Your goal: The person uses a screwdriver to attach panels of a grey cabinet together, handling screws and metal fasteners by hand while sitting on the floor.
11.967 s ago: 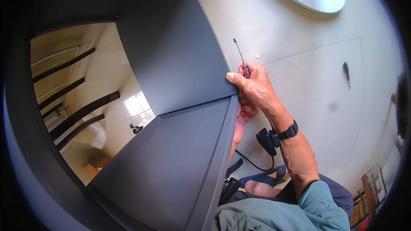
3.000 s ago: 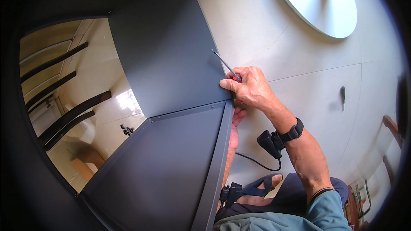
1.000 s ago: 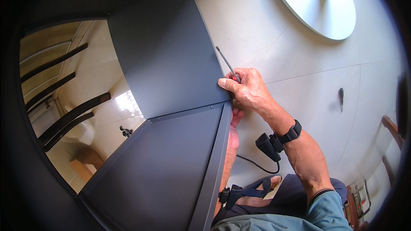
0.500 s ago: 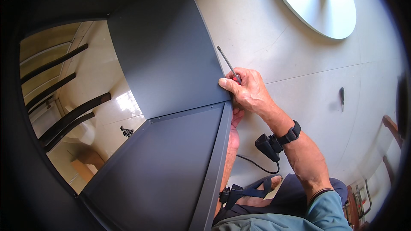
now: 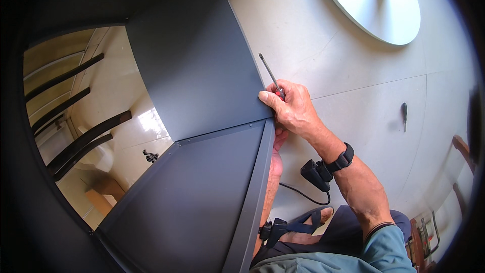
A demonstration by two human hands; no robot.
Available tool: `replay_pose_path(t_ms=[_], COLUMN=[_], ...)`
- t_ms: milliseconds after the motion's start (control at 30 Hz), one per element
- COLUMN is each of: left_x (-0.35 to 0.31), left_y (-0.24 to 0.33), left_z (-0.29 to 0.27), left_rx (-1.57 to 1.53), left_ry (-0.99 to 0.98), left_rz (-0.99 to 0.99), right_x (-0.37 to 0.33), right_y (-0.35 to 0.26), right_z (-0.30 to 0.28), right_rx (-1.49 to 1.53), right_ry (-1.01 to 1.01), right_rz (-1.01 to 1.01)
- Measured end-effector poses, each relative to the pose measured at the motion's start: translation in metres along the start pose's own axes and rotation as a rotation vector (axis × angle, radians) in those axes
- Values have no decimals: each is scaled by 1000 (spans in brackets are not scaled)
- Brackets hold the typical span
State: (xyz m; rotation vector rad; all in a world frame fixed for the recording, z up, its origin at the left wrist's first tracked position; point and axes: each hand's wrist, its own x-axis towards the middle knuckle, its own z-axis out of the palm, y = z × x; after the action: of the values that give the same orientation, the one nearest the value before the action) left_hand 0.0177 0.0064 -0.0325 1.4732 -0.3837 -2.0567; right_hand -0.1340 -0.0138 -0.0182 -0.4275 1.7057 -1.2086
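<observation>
Clasped in my right hand (image 5: 293,103) is a screwdriver (image 5: 270,73), its shaft pointing up and away and a bit of red handle showing. The thumb of that hand rests on the edge of a dark grey panel (image 5: 197,65), close to the corner where it meets a second dark grey panel (image 5: 197,187) with a raised rim and small screws or rivets. My left hand (image 5: 278,144) is just below the right one, by the rim's outer side. Most of its fingers are hidden behind the panel edge, so its grip cannot be seen.
A second screwdriver (image 5: 404,114) lies on the pale tiled floor at right. Far off stands a round white base (image 5: 389,15) with a post. Through the frame's opening at left show dark curved bars (image 5: 96,129), a small black object (image 5: 150,156) and a cardboard piece (image 5: 106,192).
The screwdriver tip has shifted very slightly to the right. Both hands otherwise keep their places at the panel corner.
</observation>
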Motion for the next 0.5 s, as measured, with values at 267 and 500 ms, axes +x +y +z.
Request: replay_pose_path(t_ms=[267,500], left_x=[3,0], left_y=[4,-1], left_z=[11,1], left_rx=[-8,39], left_ry=[117,24], left_rz=[-85,-36], right_x=[-1,1], right_y=[4,2], right_z=[0,-1], right_rx=[0,-102], right_ry=[68,31], right_rz=[-99,-125])
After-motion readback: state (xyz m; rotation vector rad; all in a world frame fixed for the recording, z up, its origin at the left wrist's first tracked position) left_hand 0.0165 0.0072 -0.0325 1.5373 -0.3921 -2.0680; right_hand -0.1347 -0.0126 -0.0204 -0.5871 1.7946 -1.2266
